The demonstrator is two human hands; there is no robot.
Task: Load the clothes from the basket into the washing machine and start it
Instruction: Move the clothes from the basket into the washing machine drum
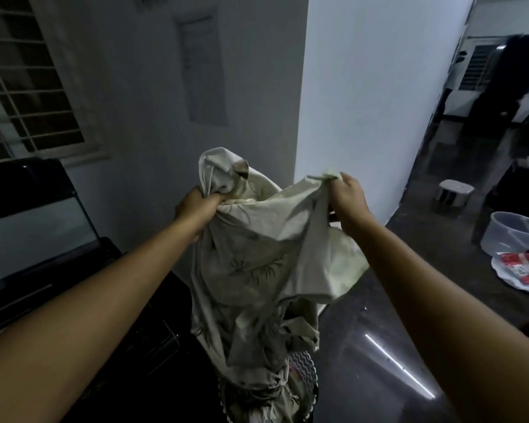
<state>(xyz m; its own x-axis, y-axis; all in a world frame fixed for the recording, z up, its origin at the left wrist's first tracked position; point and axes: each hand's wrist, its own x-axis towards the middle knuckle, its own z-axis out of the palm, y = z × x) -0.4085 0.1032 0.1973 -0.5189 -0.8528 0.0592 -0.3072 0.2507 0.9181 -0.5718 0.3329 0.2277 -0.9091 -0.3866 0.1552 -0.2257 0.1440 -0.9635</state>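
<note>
Left hand [196, 206] and right hand [345, 196] both raised, fingers curled tight round bunched edges of pale printed cloth [257, 264]; it hangs over the basket [306, 370].

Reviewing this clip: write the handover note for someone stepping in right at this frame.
Left hand: grips a bunched upper corner of the pale printed cloth.
Right hand: pinches the cloth's other upper edge.
The cloth hangs spread between the hands, its lower end trailing onto the pile of clothes at bottom centre. The washing machine stands to the left; its lid looks raised.
Done: one cloth lifted.
Left: put it in the machine, load the other clothes, start it.
</note>
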